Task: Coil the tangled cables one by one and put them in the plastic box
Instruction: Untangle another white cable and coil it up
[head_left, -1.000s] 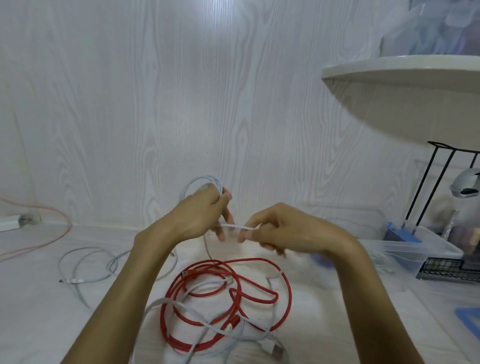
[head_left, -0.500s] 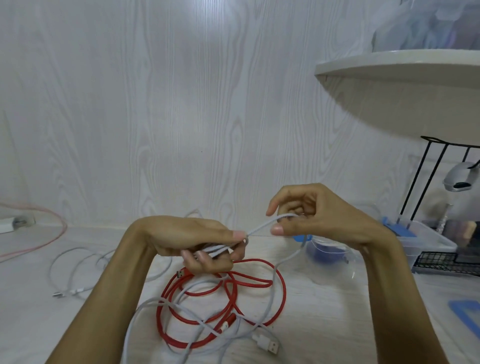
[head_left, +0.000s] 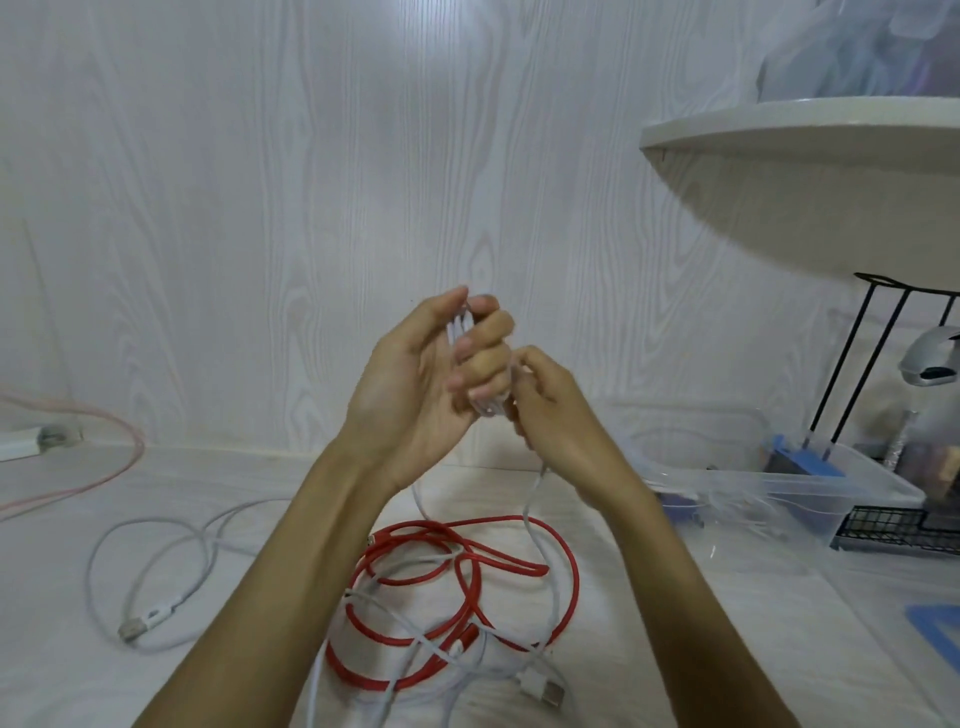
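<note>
The left hand (head_left: 431, 384) grips a small bundle of white cable (head_left: 460, 327) loops, raised above the worktop (head_left: 78, 649), while the right hand (head_left: 556, 421) pinches the same cable just beside it, the loose tail hanging down to the pile below. That tail runs through the red cable (head_left: 519, 564) and other white strands, so pulling more slack could likely drag the tangle up or tighten a snag. The plastic box (head_left: 779, 486) waits on the right, nearby.
</note>
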